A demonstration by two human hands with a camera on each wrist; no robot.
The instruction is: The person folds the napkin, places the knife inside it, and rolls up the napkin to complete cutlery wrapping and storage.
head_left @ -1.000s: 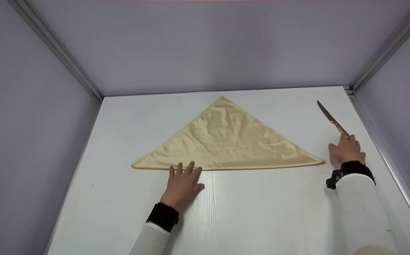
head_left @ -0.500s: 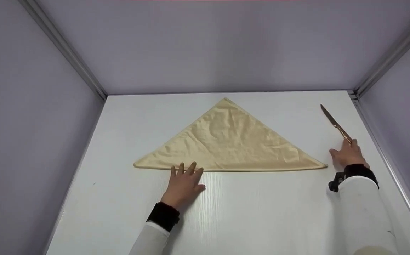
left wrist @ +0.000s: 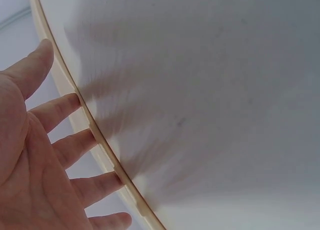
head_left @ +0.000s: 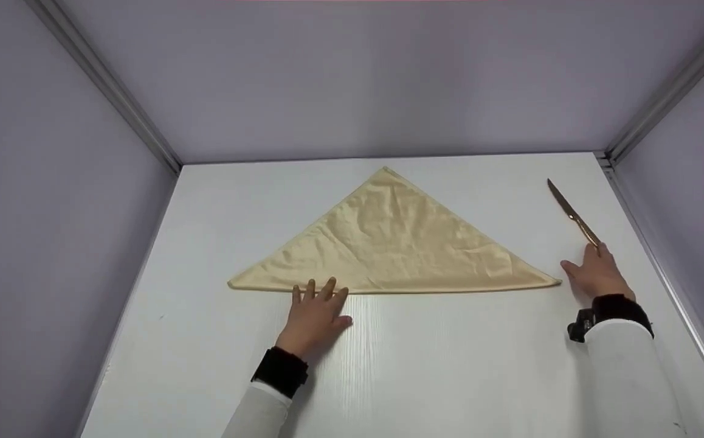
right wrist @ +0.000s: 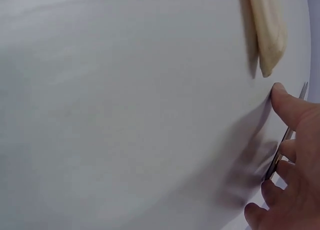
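A: What is the left hand point(head_left: 314, 316) doing?

B: It lies flat on the white surface point(head_left: 437, 365), fingers point(left wrist: 65, 107) straight and a little spread, their tips touching the near folded edge of the beige cloth napkin point(head_left: 391, 240). The napkin is folded into a triangle that spreads away from that hand, its long edge running off toward the other one.

A: And the right hand point(head_left: 598, 274)?

B: It rests on the surface with relaxed, loosely straight fingers point(right wrist: 290, 107), gripping nothing. The table knife point(head_left: 572, 212) lies just beyond its fingertips, handle end touching them, blade pointing away. The napkin's right corner sits just beside its thumb, apart from it.
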